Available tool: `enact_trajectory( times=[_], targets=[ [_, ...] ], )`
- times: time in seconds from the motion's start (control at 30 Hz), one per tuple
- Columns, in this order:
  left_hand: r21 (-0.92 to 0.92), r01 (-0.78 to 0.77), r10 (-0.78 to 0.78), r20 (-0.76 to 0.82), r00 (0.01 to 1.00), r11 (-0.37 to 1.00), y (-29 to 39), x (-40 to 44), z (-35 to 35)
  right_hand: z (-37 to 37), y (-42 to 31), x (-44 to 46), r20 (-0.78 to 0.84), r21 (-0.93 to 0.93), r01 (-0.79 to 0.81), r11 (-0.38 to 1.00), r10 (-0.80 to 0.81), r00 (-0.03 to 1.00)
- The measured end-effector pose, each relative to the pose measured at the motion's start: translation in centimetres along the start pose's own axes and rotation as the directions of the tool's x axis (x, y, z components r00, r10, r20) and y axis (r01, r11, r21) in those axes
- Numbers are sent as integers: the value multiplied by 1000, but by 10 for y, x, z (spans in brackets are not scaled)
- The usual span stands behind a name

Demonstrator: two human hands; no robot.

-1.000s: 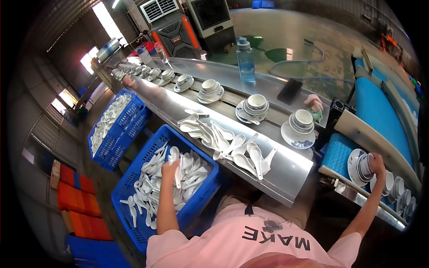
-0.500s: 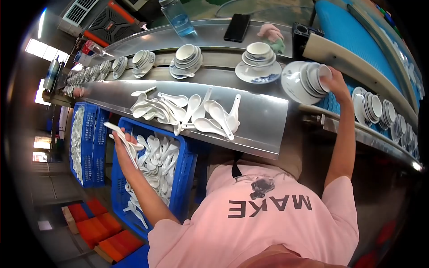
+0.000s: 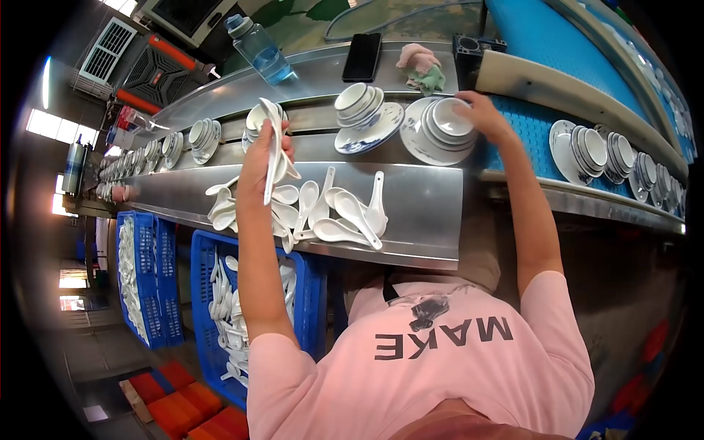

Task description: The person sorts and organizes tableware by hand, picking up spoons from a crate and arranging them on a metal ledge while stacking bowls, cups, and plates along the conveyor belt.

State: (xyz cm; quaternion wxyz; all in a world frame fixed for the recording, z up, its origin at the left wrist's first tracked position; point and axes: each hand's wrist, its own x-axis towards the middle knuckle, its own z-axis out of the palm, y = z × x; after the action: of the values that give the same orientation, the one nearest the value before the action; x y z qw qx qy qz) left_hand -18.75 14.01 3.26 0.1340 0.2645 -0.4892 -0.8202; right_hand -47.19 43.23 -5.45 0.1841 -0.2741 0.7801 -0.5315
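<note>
Several white spoons (image 3: 272, 150) are in my left hand (image 3: 257, 163), which is raised over the steel ledge, in front of one of the dish stacks. Loose white spoons (image 3: 352, 213) lie in a heap on the ledge (image 3: 425, 205) just below. At the end of the line, my right hand (image 3: 484, 117) holds the rim of the top bowl (image 3: 452, 117) in a stack of bowls on a plate (image 3: 418, 139). Left of it stands another stack (image 3: 358, 104) on a blue-patterned plate (image 3: 378, 128). A blue crate (image 3: 202, 293) of spoons is below the ledge.
A water bottle (image 3: 260, 51), a black phone (image 3: 361, 57), and a pink and green cloth (image 3: 422, 67) lie along the far ledge. Dish stacks (image 3: 579, 150) line the blue belt (image 3: 524, 136) at right. Another spoon-filled crate (image 3: 154, 279) stands at left.
My left hand has risen from beside the crate to above the ledge with its spoons. My right hand has moved left, and its dish stack now stands more level. The view has shifted.
</note>
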Motion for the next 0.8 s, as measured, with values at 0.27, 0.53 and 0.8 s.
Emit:
enact_trajectory(
  times=[0.27, 0.53, 0.8],
  targets=[
    [-63, -61, 54, -102, 993, 996, 1, -9, -26, 129, -79, -20, 254, -557, 603, 571, -575, 778],
    [408, -128, 338, -497, 799, 904, 8, 17, -90, 137, -65, -12, 452, -195, 530, 825, -404, 795],
    [581, 92, 223, -446, 867, 808, -10, 78, -131, -64, -49, -52, 6, -460, 375, 804, -420, 907]
  ],
)
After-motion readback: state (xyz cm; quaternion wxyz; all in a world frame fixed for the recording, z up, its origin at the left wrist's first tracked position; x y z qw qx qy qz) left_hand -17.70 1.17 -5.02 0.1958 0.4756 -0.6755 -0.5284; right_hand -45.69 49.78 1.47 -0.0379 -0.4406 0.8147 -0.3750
